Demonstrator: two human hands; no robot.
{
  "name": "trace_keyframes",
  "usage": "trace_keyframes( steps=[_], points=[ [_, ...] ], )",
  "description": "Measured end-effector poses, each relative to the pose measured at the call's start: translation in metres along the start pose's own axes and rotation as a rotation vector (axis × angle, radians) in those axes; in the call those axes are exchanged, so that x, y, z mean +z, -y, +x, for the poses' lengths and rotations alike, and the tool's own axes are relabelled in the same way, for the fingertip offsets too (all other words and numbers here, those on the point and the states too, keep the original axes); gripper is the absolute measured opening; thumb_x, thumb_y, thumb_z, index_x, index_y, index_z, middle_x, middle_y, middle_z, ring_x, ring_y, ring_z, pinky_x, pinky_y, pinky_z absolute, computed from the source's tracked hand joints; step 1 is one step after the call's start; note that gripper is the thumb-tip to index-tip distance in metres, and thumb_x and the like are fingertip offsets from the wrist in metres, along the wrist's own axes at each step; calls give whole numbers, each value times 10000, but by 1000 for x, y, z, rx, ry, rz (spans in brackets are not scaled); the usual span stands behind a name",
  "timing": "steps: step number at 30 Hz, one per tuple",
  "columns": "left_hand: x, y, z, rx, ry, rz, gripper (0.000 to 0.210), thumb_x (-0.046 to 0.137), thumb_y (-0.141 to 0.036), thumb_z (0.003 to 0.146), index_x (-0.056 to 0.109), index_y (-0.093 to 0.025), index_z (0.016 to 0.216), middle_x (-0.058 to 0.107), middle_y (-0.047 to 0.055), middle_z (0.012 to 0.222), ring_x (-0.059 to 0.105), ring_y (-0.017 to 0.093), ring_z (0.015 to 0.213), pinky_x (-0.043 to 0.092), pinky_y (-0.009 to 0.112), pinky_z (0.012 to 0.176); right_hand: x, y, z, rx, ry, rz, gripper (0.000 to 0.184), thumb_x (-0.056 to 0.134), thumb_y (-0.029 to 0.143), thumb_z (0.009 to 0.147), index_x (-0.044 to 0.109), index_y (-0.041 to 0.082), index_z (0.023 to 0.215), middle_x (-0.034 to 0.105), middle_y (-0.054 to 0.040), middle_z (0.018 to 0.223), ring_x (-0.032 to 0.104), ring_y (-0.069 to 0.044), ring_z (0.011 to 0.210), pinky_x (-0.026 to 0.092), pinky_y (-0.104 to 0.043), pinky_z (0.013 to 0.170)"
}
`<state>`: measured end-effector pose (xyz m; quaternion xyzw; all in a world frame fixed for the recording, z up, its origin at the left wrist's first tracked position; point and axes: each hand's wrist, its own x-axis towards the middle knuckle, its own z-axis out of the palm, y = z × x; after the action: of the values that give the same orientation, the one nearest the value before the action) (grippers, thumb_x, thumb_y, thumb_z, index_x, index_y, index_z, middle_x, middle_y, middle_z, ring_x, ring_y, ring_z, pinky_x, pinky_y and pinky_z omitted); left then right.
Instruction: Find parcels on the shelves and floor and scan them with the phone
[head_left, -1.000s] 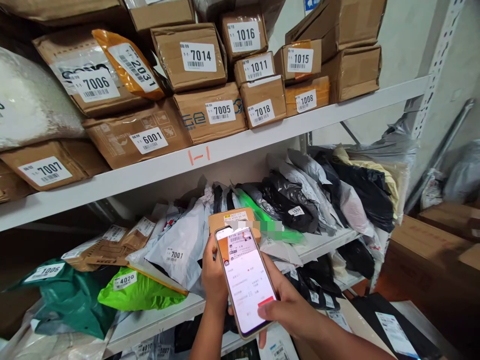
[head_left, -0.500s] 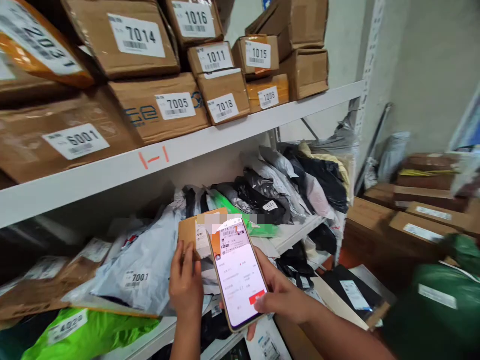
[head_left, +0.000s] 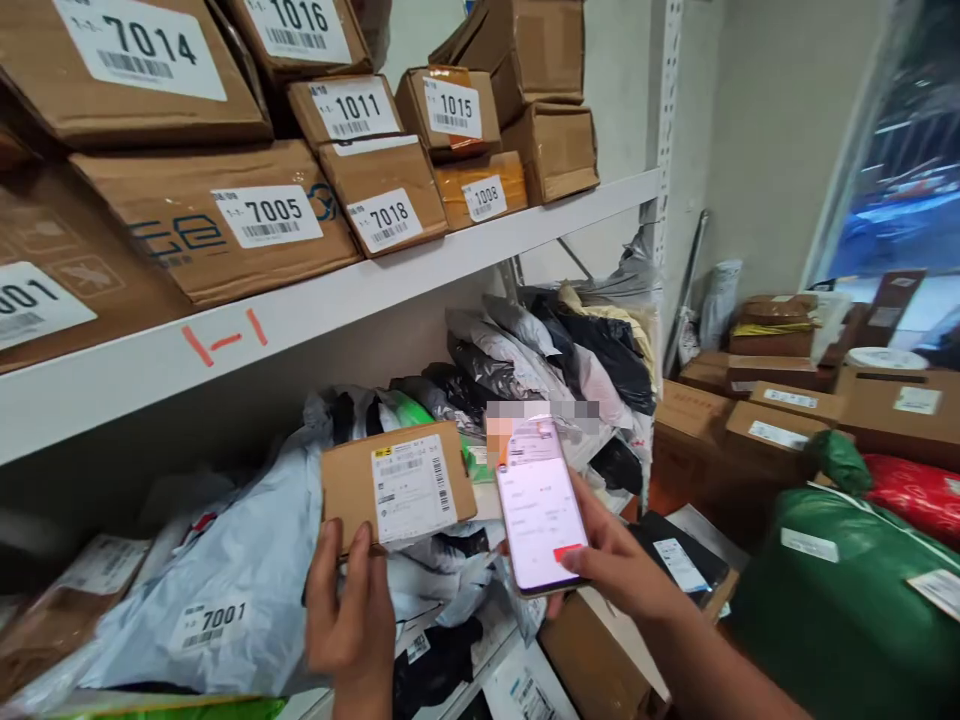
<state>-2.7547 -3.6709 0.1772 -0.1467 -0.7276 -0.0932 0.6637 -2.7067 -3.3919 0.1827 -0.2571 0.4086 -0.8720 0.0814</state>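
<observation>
My left hand (head_left: 351, 610) grips the lower left edge of a small brown cardboard box (head_left: 349, 470). A white shipping label (head_left: 412, 490) with a barcode faces me on it. In my right hand (head_left: 600, 560) is a smartphone (head_left: 534, 510), its lit screen toward me. My right thumb lies over a red button at the bottom of the screen. The phone is just right of the box, with a gap between them. Behind the box lies a pale grey mailing bag (head_left: 247, 560) labelled 7001.
A white shelf beam (head_left: 420, 265) crosses above my hands, with numbered boxes such as the 7005 carton (head_left: 202, 215) on it. Soft parcels (head_left: 525, 350) fill the lower shelf. At right are stacked cartons (head_left: 697, 415) and a large green sack (head_left: 847, 610).
My view has swung right. The phone has moved right, away from the box, uncovering the shipping label. My left hand still holds the box, which now shows more fully.
</observation>
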Motion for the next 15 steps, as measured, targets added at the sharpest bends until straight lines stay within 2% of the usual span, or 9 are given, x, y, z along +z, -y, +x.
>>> trace_keyframes(
  steps=[3, 7, 11, 15],
  points=[
    [7, -5, -1, 10, 65, -31, 766, 697, 37, 709, 494, -314, 1359, 479, 108, 1436, 554, 301, 1214, 528, 473, 956, -15, 7, -11, -7, -169, -32, 1097, 690, 225, 790, -158, 331, 1477, 663, -134, 1187, 694, -286, 877, 586, -366, 565],
    [22, -17, 2, 31, 65, -51, 792, 695, 56, 699, 489, -322, 1363, 474, 109, 1438, 554, 313, 1211, 536, 483, 943, -39, 19, -21, -15, -328, -39, 1100, 706, 227, 760, -106, 307, 1497, 670, -143, 1173, 687, -299, 836, 578, -378, 534],
    [43, -37, 7, 49, 52, -29, 787, 704, 53, 694, 496, -311, 1360, 490, 114, 1424, 569, 305, 1194, 541, 461, 930, -69, 33, -24, -32, -375, -40, 1110, 707, 234, 750, -112, 304, 1497, 673, -148, 1167, 676, -298, 831, 570, -364, 514],
    [66, -71, 20, 66, 68, -26, 733, 695, 36, 707, 522, -290, 1341, 510, 117, 1407, 582, 271, 1180, 529, 381, 934, -108, 56, -24, -31, -369, -33, 1079, 698, 224, 754, -74, 325, 1502, 666, -133, 1195, 672, -266, 781, 576, -361, 525]
  ],
)
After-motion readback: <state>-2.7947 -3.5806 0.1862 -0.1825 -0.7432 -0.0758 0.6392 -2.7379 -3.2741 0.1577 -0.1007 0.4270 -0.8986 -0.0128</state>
